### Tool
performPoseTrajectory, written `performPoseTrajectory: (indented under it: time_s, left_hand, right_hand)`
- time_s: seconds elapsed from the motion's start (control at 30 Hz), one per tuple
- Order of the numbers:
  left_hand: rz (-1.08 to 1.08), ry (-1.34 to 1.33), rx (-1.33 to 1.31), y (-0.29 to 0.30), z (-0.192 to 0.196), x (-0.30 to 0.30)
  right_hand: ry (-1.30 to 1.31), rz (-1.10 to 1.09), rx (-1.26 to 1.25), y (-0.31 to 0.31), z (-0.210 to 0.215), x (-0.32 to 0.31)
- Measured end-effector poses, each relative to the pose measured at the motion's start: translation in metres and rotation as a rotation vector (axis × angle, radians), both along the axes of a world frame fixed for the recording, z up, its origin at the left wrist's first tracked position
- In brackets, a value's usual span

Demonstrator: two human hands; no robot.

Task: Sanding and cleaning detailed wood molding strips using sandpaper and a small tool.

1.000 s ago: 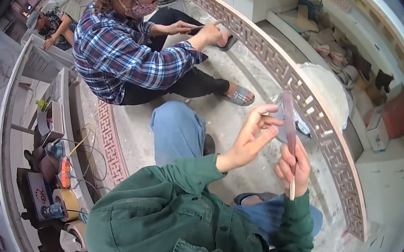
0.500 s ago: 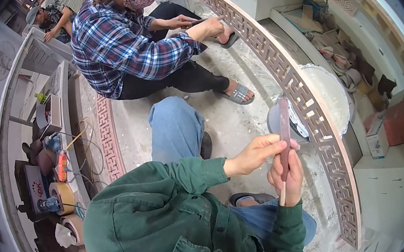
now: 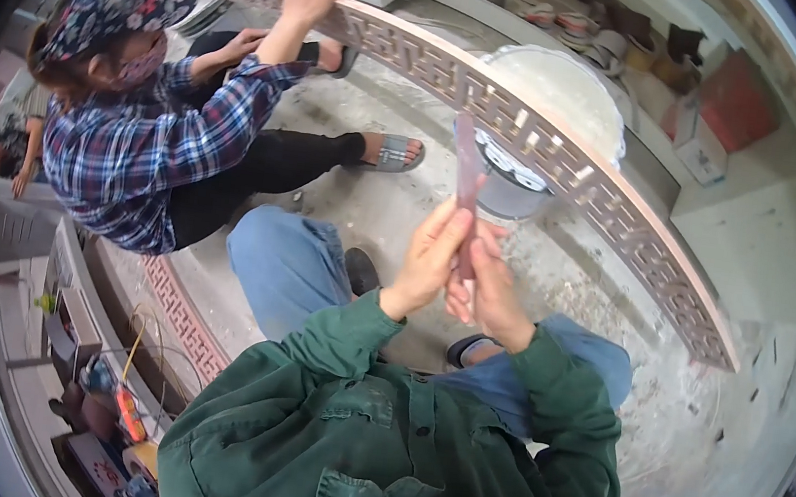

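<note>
While the wearer sits knees apart, both hands meet on 1 flat reddish-brown strip (image 3: 468, 163), held up in front of the chest, upper end pointing away. Left hand (image 3: 429, 257): nearly closed, thumb on the strip's face, fingers on the far side. Right hand (image 3: 497, 291): half closed around the lower part, 1 finger sticking out loosely; exact contact of its fingertips is hidden. Strip looks slightly blurred; its upper end overlaps the lower edge of the fretwork panel (image 3: 457, 79) in view, and I can't tell if they touch. Gray bucket (image 3: 511, 201) sits just behind the strip, white tub (image 3: 562, 85) on the panel's far side.

Handling well, my judgement: pinch firmly with the left, let the right steady the low end, keep both wrists relaxed. Thin piece, probably flexes, so 2 support points apart beat 2 bunched together. Keep the face turned up where the eyes can check it, and keep the tip off the fretwork unless contact is meant. Mind the co-worker (image 3: 146, 153): 1 of their hands (image 3: 311, 1) rests on the panel's top rail, so a bump could carry along it.
</note>
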State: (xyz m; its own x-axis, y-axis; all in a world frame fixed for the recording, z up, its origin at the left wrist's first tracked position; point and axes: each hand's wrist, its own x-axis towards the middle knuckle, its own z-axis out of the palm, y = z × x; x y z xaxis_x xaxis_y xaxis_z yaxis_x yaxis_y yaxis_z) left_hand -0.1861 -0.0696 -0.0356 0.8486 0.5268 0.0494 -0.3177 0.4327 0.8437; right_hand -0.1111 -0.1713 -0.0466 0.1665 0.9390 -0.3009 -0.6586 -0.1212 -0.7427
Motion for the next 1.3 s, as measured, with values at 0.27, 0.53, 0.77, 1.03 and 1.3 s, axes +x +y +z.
performPoseTrajectory:
  time_s: [0.27,0.53,0.77,1.03,1.3]
  left_hand:
    - [0.126,0.054,-0.096,0.048,0.015,-0.001]
    - [0.063,0.415,1.148,0.036,-0.016,0.001]
    - [0.146,0.549,1.508,0.031,-0.03,0.044]
    - [0.177,0.667,1.731,0.035,-0.034,0.065]
    - [0.192,0.628,1.822,0.003,-0.038,0.089]
  right_hand:
    - [-1.012,0.513,0.105,-0.018,-0.01,0.002]
    - [-2.044,-0.712,-0.142,-0.024,0.096,0.148]
    - [-1.849,-0.332,-0.626,-0.028,0.066,0.185]
    - [-1.947,-0.411,-0.561,-0.028,0.059,0.187]
    - [-1.937,-0.409,-0.621,-0.027,0.059,0.189]
